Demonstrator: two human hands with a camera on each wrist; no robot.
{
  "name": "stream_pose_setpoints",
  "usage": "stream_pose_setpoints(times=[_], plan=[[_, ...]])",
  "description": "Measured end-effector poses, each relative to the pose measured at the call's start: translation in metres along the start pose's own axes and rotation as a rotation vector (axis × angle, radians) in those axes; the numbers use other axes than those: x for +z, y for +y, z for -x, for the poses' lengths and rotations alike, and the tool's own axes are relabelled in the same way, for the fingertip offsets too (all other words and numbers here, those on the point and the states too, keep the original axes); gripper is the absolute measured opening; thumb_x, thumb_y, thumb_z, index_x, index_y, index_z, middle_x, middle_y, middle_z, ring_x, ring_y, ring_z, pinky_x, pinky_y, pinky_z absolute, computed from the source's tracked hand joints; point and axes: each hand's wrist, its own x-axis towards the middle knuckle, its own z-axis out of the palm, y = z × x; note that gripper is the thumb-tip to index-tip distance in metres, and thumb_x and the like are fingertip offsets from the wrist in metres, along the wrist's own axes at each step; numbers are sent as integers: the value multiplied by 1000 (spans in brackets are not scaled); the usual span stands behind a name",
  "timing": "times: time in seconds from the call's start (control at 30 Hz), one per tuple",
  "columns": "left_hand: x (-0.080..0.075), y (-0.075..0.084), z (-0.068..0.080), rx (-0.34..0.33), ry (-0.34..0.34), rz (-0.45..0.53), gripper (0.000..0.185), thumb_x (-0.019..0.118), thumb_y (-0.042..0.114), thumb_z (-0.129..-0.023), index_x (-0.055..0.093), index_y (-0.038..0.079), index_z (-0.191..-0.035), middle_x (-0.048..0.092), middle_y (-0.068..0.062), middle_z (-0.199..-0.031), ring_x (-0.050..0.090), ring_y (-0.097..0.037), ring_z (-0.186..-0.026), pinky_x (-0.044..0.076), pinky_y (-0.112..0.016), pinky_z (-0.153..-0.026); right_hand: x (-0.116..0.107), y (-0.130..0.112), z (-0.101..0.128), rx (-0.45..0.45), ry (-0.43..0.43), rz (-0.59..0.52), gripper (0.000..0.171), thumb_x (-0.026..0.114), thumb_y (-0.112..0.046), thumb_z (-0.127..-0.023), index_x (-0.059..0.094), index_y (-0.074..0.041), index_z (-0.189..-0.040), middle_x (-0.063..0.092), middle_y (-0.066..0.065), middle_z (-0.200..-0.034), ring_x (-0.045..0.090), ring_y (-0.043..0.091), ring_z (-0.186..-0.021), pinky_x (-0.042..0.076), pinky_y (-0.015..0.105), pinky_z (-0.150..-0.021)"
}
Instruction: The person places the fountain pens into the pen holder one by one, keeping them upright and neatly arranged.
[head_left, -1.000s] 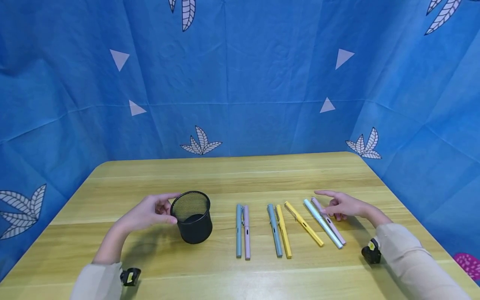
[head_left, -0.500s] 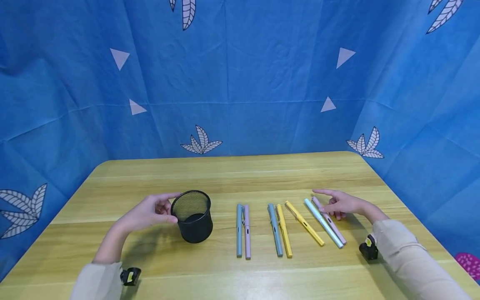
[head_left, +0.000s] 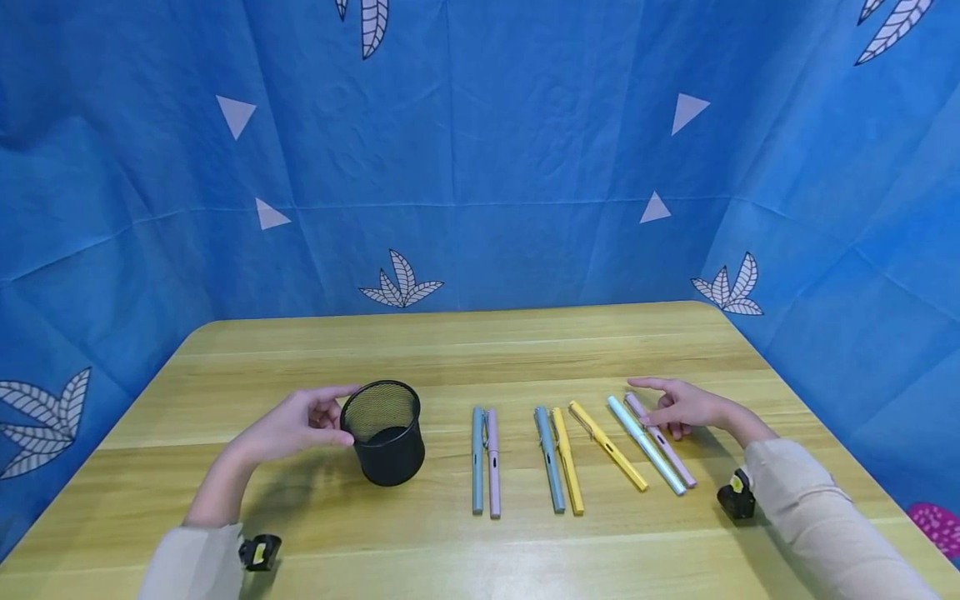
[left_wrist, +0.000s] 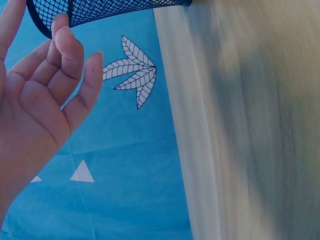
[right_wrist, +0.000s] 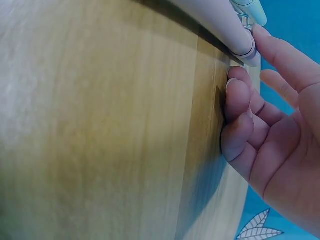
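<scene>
Pink pen (head_left: pixel 660 439): far right of the row, thumb of the right hand (head_left: pixel 686 407) touching it, fingers relaxed and spread, nudged slightly since a second ago. Pale blue pen (head_left: pixel 646 446) just inside. Black mesh cup (head_left: pixel 383 432): left hand (head_left: pixel 296 425) loosely cupped against it, unmoved.

The cup (left_wrist: pixel 110 10) beside the left hand (left_wrist: pixel 35 100) is cut off by the top edge in the wrist view. By the right hand (right_wrist: pixel 272 135), only the pen (right_wrist: pixel 220 22) end shows.

Wooden table (head_left: pixel 450 350): black mesh cup (head_left: pixel 384 433), seven pens (head_left: pixel 558 458).
</scene>
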Motion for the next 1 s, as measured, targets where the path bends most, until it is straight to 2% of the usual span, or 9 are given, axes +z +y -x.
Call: stream_pose_setpoints(times=[0.4,1.0], plan=[[0,-1,-1,0,-3,7,73,71,13,-76,31,-13,-132,52,-9,-76,49,-12,-64,44,-25,-58,1,5,-1,4,9,-60,69,60,-8,-85,18,12,-136,56,17,-57,51,17,-40,44,30,-38],[0,1,-2,-7,-3,-5,74,71,14,-76,31,-15,-130,52,-9,-78,50,-12,-65,45,-25,-59,1,5,1,42,33,-46,64,60,-8,-84,24,17,-131,57,13,-60,51,13,-41,43,25,-39]])
